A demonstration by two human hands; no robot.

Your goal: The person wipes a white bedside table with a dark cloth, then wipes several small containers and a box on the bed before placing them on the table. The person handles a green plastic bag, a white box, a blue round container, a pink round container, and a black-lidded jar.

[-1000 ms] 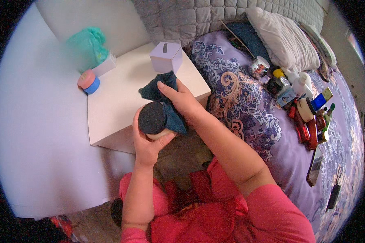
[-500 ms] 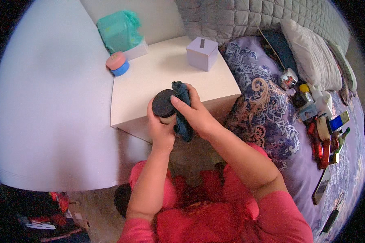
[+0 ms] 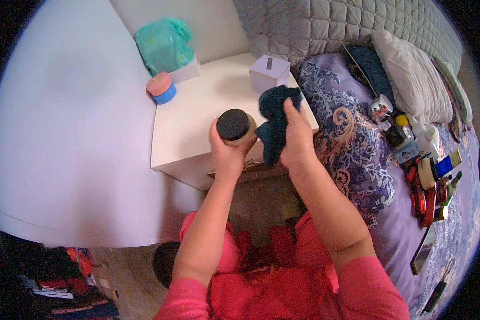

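Note:
A round jar with a black lid (image 3: 233,124) is gripped from the side by my left hand (image 3: 229,153), above the front edge of the white nightstand (image 3: 192,128). The jar's body below the lid looks pale and is mostly covered by my fingers. Just to the right, my right hand (image 3: 298,136) holds a dark teal cloth (image 3: 273,125), thumb on top. The cloth hangs loosely bunched, its edge close to the jar. Behind the cloth stands a lilac box (image 3: 269,73) with a dark slot in its top.
A pink-lidded blue jar (image 3: 161,88) and a green plastic bag (image 3: 165,45) on a white box stand at the back left. To the right, the bed (image 3: 341,138) carries a white pillow (image 3: 410,77) and several bottles, tubes and small packages (image 3: 426,141).
My right hand has drawn the cloth off the jar to the right and opened it out. The jar has shifted slightly right in my left hand.

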